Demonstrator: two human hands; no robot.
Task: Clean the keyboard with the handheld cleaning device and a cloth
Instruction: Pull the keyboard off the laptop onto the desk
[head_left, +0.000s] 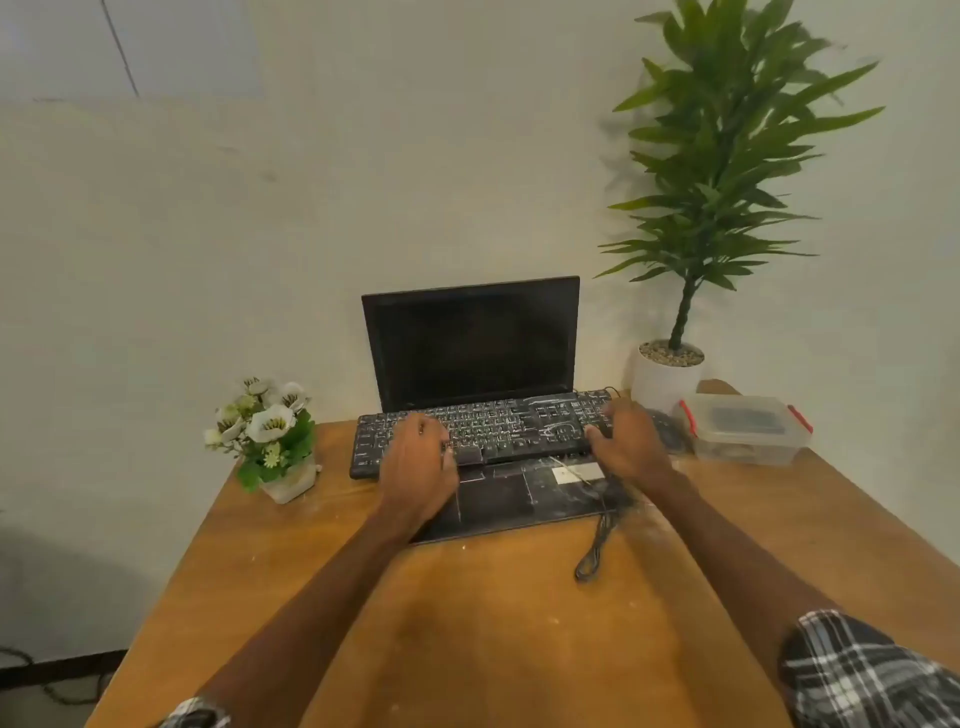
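Seen from above: one black keyboard (498, 428), streaked white, lying across the base of one open laptop (470, 343) on a wooden tabletop (493, 623). Grasped near both ends, left hand (418, 460) and right hand (631, 444) curled on it. Flanked by two potted plants: white flowers (267, 431) left, tall leafy plant (711, 171) right. Near the right end, one clear lidded box (743, 428); in front, one looped black cable (597, 551).
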